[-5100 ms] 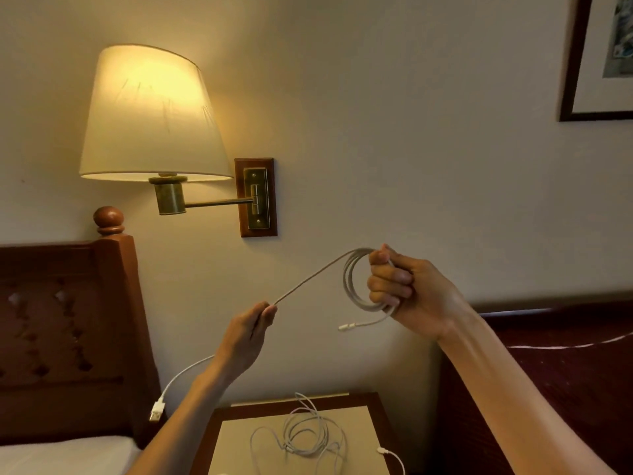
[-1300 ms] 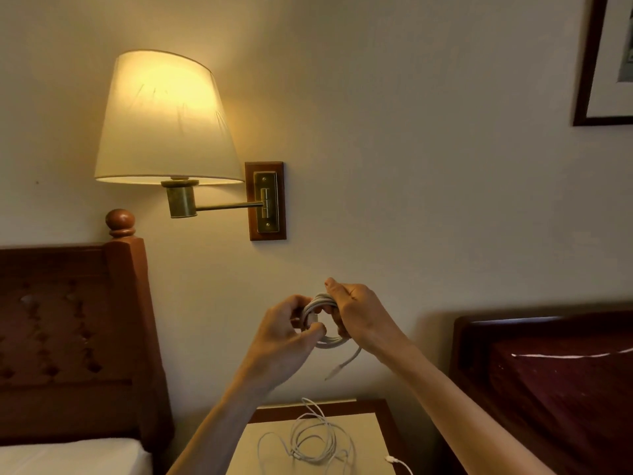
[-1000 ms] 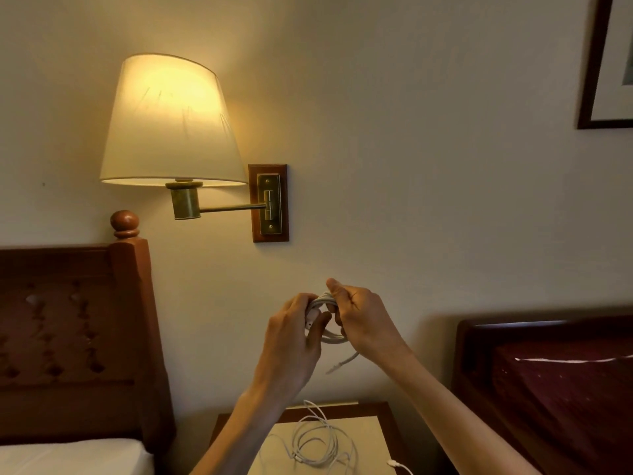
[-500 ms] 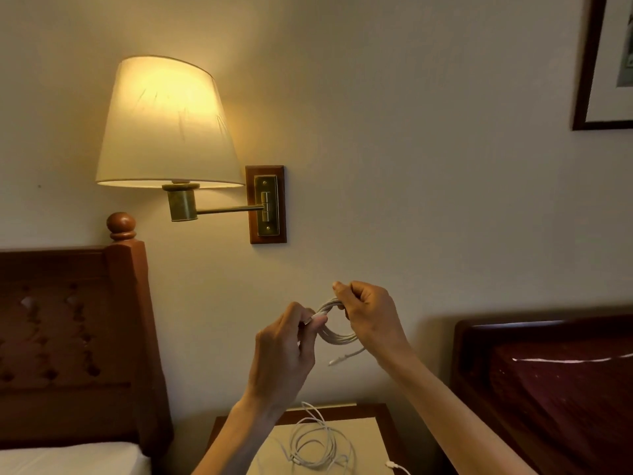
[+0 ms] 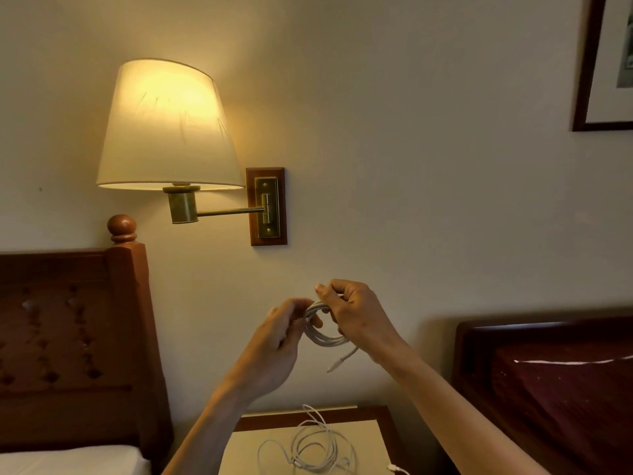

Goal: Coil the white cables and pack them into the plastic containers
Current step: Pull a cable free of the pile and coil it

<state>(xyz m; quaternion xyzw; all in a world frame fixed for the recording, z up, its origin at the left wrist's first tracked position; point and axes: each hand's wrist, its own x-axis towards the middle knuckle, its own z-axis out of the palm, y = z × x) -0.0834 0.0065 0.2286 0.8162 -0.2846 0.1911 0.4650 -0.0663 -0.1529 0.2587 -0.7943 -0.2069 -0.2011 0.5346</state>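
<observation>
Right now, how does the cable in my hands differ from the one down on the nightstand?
The held cable is wound into a tight small coil; the nightstand cable sprawls in wide, loose loops. The held cable is up in the air, gripped by the left hand and right hand, with one plug end dangling; the nightstand cable lies untouched on the nightstand. Both are thin and white.

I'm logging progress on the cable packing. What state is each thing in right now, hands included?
White cable in the hands: wound into a small coil, one connector end dangling free.
Left hand: fingers curled, gripping the coil's left side.
Right hand: fingers curled, gripping the coil's right side.
Loose white cable on the wooden nightstand: uncoiled, lying in a tangle.
Cream-shaded brass wall lamp: lit.
</observation>
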